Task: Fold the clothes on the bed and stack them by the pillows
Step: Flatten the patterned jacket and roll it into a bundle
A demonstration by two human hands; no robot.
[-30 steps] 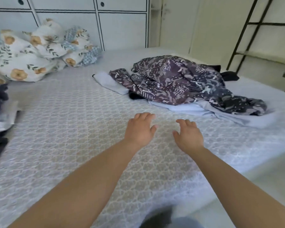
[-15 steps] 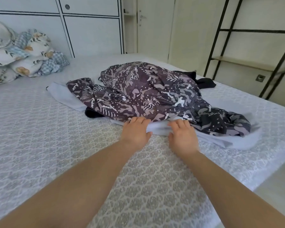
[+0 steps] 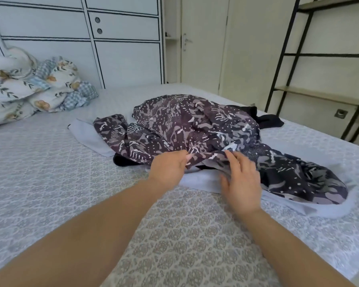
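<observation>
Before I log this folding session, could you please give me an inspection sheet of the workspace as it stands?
Surface: bed with a patterned grey cover.
Job's things: patterned dark garment heaped over a pale blue garment and a black garment, all unfolded.
Clutter: floral pillows at the far left.
Grippers: left hand pinches the patterned garment's edge; right hand rests on it, fingers straight.
Cables: nothing seen.
Surroundings: white wardrobe, door, black metal shelf.

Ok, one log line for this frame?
stage: picking from pile | left hand: pinching patterned garment | right hand: open, on pile | folded: none visible
</observation>
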